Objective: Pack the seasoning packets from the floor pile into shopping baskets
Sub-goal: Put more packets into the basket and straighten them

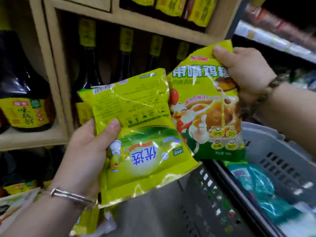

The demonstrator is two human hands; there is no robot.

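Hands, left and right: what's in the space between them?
In the head view, only packets: the left hand grips yellow packets, the right hand grips a chicken-picture packet, and their edges overlap.

The left hand wears a plain, smooth silver metal bangle at its wrist, well left of the grey slotted plastic shopping basket. The right hand wears a dark brown beaded bracelet at its wrist, above that basket. Both forearms are bare.
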